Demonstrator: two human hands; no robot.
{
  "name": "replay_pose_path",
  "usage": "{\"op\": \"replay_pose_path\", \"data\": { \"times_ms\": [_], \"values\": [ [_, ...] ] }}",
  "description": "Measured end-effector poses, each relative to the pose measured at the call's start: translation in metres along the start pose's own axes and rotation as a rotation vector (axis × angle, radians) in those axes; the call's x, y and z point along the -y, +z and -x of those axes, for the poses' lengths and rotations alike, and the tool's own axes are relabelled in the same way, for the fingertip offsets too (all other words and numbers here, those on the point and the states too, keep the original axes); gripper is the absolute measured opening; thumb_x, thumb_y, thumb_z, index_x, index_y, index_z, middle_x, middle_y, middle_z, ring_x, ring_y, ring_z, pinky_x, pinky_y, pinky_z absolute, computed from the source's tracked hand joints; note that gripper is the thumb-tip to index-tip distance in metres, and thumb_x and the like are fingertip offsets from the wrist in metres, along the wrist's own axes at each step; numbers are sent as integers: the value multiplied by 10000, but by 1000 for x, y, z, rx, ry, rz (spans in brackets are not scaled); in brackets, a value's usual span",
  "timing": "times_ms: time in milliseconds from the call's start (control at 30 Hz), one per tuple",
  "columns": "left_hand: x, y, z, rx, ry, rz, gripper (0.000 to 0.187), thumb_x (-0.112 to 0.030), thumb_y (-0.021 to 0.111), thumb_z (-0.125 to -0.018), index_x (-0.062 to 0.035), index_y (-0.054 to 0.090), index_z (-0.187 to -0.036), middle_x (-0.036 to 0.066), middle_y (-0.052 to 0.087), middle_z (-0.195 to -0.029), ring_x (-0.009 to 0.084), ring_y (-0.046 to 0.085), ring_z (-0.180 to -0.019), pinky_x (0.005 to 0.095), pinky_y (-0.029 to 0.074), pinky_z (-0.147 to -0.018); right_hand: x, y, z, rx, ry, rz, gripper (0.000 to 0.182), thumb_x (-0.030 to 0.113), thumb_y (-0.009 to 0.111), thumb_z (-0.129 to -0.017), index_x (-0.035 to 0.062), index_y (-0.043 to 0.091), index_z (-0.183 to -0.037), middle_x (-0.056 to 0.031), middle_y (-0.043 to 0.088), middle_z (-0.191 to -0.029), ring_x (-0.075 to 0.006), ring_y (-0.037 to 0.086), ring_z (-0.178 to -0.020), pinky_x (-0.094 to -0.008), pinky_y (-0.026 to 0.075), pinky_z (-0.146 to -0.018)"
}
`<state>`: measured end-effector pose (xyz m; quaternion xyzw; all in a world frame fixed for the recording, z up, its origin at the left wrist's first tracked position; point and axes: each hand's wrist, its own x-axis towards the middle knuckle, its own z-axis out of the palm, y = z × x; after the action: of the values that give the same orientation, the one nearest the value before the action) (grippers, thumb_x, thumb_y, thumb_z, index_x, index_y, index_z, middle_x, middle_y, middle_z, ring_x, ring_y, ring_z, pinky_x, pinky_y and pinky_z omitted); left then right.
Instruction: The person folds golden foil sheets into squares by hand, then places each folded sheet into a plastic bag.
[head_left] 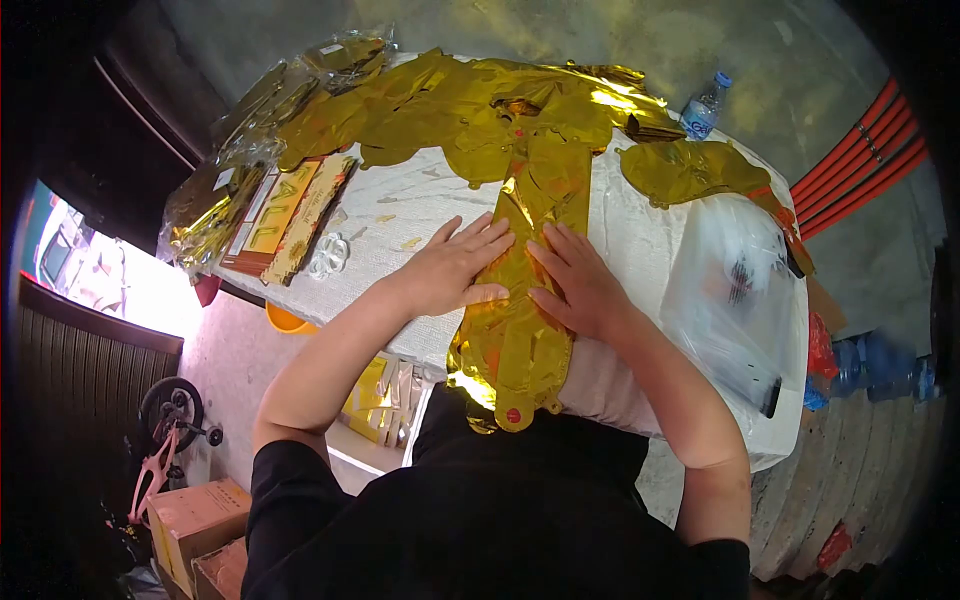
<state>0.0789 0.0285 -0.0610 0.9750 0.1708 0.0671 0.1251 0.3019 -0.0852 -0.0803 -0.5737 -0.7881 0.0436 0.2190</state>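
A flat, uninflated gold foil balloon (518,345) lies lengthwise in front of me, its near end with a red dot hanging over the table edge by my body. My left hand (455,268) rests flat on its left edge, fingers stretched out. On the right side of the same foil, my right hand (582,282) lies with its fingers spread. Neither hand grips anything. Beyond them, a heap of gold foil balloons (430,105) spreads across the back of the table and meets the far end of this one.
The white-covered table (400,220) bears printed cards (285,215), bagged foil packs (205,215), a white ribbon coil (329,255), another gold foil piece (690,170), a clear plastic bag stack (735,290) and a water bottle (704,108). Cardboard boxes (200,520) and a pink bike (155,470) stand lower left.
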Motion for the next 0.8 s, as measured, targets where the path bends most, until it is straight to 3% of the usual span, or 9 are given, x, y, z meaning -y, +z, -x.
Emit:
{"op": "replay_pose_path", "data": {
  "times_ms": [133,200,400,800],
  "values": [
    [-4,-3,3,-51,-2,-18,695,-504,526,-892,-54,379,-1400,155,320,-1483,292,244,-1401,465,198,-1131,0,0,1,16,-8,23,583,317,592,-864,78,413,-1365,-222,321,-1444,-399,282,-1350,-474,238,-1115],
    [-9,-8,7,-118,48,17,621,-382,592,-879,-60,411,-1379,159,340,-1472,317,267,-1391,472,229,-1121,1,0,1,24,-5,30,586,318,589,-866,80,406,-1369,-221,314,-1447,-400,278,-1352,-473,236,-1116],
    [-18,-16,34,5,82,157,547,-276,611,-875,-74,456,-1360,122,384,-1456,296,276,-1392,468,231,-1123,0,1,1,24,-10,29,588,326,580,-872,71,400,-1371,-216,301,-1457,-395,265,-1359,-467,219,-1123],
    [-12,-27,38,173,55,207,746,-428,640,-833,-125,339,-1444,77,286,-1517,265,185,-1427,496,115,-1152,0,0,1,45,-10,49,606,343,579,-875,67,384,-1378,-216,288,-1464,-384,249,-1370,-464,211,-1127]
  ]
}}
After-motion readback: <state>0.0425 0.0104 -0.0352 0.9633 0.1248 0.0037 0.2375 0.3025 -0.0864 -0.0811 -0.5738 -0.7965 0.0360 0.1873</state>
